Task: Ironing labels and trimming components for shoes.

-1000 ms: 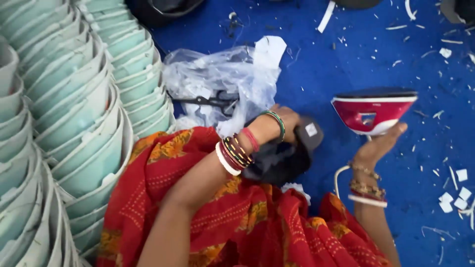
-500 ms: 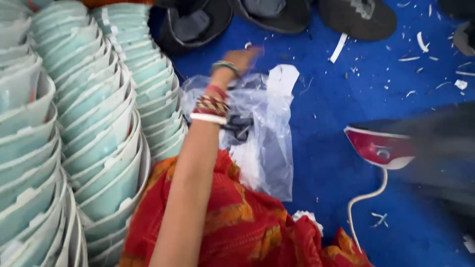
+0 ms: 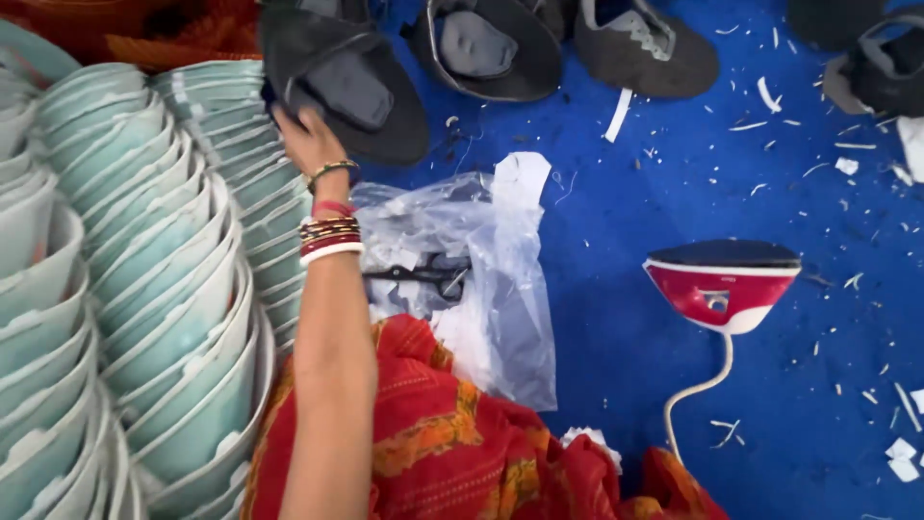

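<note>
My left hand (image 3: 310, 140) reaches far forward, bangles on the wrist, and its fingers close on the near edge of a dark grey shoe upper (image 3: 346, 82) lying at the top of the blue floor. The forearm passes between the pale green stacks (image 3: 164, 260) and a clear plastic bag (image 3: 491, 289). Black scissors (image 3: 423, 277) lie on that bag, just right of my wrist. My right hand is out of view. Red and orange patterned cloth (image 3: 452, 453) covers my lap at the bottom.
A red and white iron (image 3: 722, 284) lies on the blue floor (image 3: 616, 221) at right, its white cord (image 3: 698, 390) trailing toward me. More dark shoe uppers (image 3: 491, 48) (image 3: 645, 43) (image 3: 876, 67) lie along the top. White scraps litter the floor.
My left hand has stretched forward from my lap past the plastic bag to the dark shoe upper. My right hand, earlier beside the iron, has left the view, which has tilted forward.
</note>
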